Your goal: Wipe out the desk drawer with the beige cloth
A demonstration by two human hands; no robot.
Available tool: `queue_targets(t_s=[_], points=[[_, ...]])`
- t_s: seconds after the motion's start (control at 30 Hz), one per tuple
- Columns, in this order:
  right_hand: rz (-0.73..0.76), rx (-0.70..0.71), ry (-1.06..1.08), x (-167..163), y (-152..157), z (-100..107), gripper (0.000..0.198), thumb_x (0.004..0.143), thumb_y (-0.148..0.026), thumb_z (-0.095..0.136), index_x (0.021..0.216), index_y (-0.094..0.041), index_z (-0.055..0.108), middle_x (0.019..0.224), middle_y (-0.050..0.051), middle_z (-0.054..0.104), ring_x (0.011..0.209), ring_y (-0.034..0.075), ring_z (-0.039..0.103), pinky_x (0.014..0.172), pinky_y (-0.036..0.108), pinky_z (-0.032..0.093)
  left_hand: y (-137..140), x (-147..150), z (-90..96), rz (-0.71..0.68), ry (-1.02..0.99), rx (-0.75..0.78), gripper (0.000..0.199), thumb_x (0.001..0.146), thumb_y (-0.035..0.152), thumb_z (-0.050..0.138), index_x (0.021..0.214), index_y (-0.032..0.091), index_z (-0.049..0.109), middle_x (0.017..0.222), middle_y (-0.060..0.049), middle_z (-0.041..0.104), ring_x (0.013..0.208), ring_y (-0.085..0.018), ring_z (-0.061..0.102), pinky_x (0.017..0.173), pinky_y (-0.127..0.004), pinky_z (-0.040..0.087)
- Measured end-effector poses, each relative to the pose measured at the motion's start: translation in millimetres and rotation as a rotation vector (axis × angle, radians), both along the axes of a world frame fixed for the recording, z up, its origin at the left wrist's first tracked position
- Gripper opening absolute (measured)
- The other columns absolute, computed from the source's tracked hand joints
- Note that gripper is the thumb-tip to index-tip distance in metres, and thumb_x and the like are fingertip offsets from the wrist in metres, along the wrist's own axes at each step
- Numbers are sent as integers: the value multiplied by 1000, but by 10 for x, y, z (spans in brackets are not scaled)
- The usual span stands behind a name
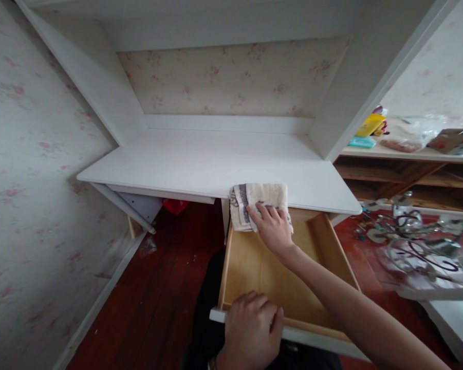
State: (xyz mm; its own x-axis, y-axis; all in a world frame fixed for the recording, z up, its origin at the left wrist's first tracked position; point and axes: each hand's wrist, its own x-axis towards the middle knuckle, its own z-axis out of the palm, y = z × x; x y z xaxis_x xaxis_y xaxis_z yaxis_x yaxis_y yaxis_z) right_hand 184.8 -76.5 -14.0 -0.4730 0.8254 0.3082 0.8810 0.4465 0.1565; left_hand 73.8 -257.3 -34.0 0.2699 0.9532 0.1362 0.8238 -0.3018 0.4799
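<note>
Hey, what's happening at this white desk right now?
A person has the desk's wooden drawer pulled open. Their left hand rests on the drawer's white front edge, while their right hand presses a folded cream cloth with grey stripes against the front edge of the white desk top, just above the drawer. The drawer shows only its bare wooden bottom.
</note>
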Motion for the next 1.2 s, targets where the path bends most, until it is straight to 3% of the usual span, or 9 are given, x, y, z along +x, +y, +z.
queue_targets(t_s=[0.1,0.23,0.33,0.47,0.6,0.73,0.87,1.07,1.2], points=[[15,-120,-35,-5,-165,-298,49,95,-20,36,141,-35,43,136,9,53,105,27,51,85,43,38,4,24,-42,17,11,40,25,89,28,52,65,23,54,66,2,59,68,-14,56,58,-30,32],[-57,-394,-72,-20,-208,-754,49,93,-20,41,139,-35,44,134,9,52,111,27,49,86,42,37,-10,39,-85,38,20,132,24,86,25,56,63,23,51,63,3,56,65,-14,53,57,-32,28],[-85,-471,-34,-64,-139,-930,58,86,-36,54,142,-32,40,142,10,43,121,31,41,94,49,32,-19,42,-101,51,23,165,23,85,25,57,63,23,50,63,3,56,65,-14,52,57,-34,26],[-126,-561,39,-153,-31,-949,77,80,-65,50,146,-28,36,146,14,37,126,36,34,98,56,25,-1,43,-112,49,19,185,24,86,25,57,63,23,50,62,3,55,64,-14,51,57,-34,25],[-100,-615,88,-189,27,-890,79,82,-75,35,145,-28,39,145,15,38,127,37,33,97,60,24,15,40,-115,42,8,219,24,85,23,58,62,23,50,61,3,55,63,-14,51,57,-34,25],[-105,-557,158,-201,81,-774,67,89,-68,26,141,-29,42,142,12,45,125,35,35,99,58,25,10,38,-117,33,2,246,22,84,22,59,63,23,50,61,4,55,62,-14,51,56,-35,25],[-150,-502,141,-229,184,-717,57,93,-54,31,143,-29,40,150,11,35,134,35,25,103,61,19,17,43,-124,21,16,274,22,83,21,59,63,23,50,61,4,55,61,-15,51,57,-35,28],[-136,-591,109,-222,278,-953,63,93,-58,27,150,-32,29,160,6,19,144,37,5,104,71,-1,52,51,-127,8,24,310,20,80,19,61,63,24,50,60,3,54,60,-15,51,56,-34,28],[-147,-587,104,-170,244,-1108,62,95,-60,19,151,-35,26,161,2,12,146,35,0,102,73,-12,57,57,-122,14,29,318,22,80,19,61,62,23,49,59,4,53,59,-15,51,55,-35,28]])
